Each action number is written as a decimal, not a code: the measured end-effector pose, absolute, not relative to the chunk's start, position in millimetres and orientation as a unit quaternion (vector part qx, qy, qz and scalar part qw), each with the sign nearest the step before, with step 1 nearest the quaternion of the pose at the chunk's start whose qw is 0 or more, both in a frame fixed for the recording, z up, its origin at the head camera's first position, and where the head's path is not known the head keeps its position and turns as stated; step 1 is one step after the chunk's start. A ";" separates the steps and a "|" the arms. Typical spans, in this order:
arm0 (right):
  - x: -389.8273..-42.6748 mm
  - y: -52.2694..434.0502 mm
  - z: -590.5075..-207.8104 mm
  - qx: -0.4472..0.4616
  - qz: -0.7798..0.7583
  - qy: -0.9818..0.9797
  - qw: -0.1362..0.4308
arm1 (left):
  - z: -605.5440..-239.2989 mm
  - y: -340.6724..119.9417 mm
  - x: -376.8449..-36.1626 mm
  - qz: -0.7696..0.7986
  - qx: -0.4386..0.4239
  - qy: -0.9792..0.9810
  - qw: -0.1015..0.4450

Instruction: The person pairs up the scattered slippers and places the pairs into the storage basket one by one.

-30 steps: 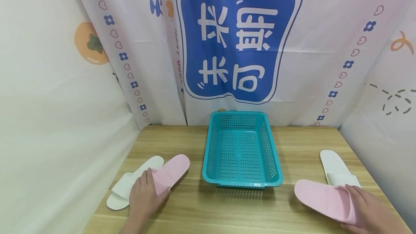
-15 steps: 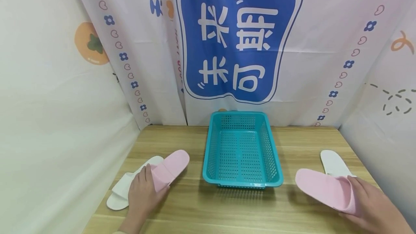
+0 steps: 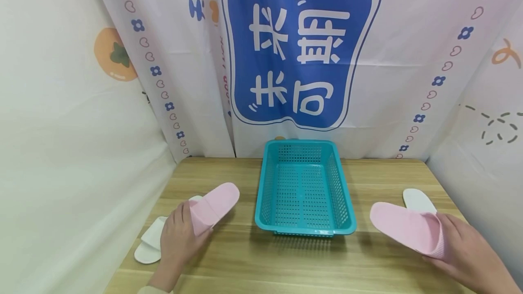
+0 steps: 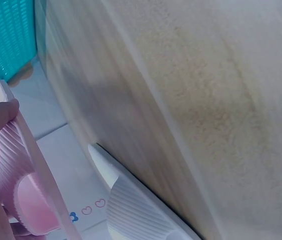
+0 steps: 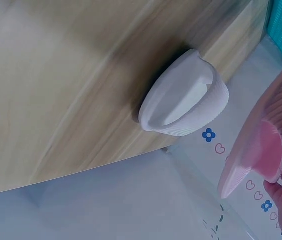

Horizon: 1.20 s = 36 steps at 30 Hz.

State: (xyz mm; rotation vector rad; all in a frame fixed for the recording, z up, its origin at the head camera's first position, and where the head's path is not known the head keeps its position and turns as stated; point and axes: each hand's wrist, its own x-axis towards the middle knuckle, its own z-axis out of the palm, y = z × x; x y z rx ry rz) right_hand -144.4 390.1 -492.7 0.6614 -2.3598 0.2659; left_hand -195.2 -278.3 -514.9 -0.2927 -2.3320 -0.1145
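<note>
My left hand (image 3: 175, 239) grips a pink slipper (image 3: 212, 204) by its strap end and holds it just above the wooden table (image 3: 253, 262), over a white slipper (image 3: 149, 244) that lies on the table. The left wrist view shows the pink slipper (image 4: 18, 190) in my fingers and the white slipper (image 4: 136, 205) below. My right hand (image 3: 466, 251) grips a second pink slipper (image 3: 404, 228), raised off the table, in front of another white slipper (image 3: 417, 200). In the right wrist view the pink slipper (image 5: 260, 145) hangs beside the white slipper (image 5: 185, 97).
A teal perforated plastic basket (image 3: 303, 230) stands in the middle of the table between my hands, with nothing in it. Printed cloth hangs behind and at both sides. The table's front edge lies close to my wrists.
Both hands have lifted their pink slippers off the table. The left slipper has risen and moved slightly away from me; the right one has risen, uncovering less of the white slipper behind.
</note>
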 end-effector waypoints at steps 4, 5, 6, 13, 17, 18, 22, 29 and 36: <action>-146.3 387.6 -490.2 0.255 0.109 -0.899 0.338 | -513.9 -280.7 -197.8 -0.040 -0.124 -0.913 0.386; -146.8 386.9 -489.2 0.254 0.110 -0.899 0.339 | -513.7 -281.5 -198.4 -0.040 -0.126 -0.913 0.387; -147.3 386.3 -488.3 0.254 0.112 -0.898 0.342 | -513.9 -282.4 -198.8 -0.039 -0.127 -0.913 0.385; -149.7 382.1 -483.1 0.239 0.113 -0.898 0.352 | -507.6 -282.5 -202.0 -0.040 -0.133 -0.907 0.397; -152.0 380.6 -481.4 0.241 0.113 -0.892 0.365 | -501.6 -280.3 -205.2 -0.047 -0.138 -0.900 0.411; -152.5 380.2 -481.1 0.242 0.114 -0.890 0.368 | -500.1 -279.6 -206.2 -0.048 -0.140 -0.898 0.414; -153.9 378.1 -479.2 0.240 0.115 -0.887 0.378 | -494.4 -276.7 -209.8 -0.043 -0.148 -0.894 0.421; -155.7 374.7 -470.6 0.225 0.106 -0.892 0.378 | -484.9 -272.3 -216.8 -0.037 -0.163 -0.891 0.423; -160.0 371.3 -463.7 0.223 0.114 -0.897 0.366 | -478.8 -263.9 -226.0 -0.050 -0.199 -0.870 0.448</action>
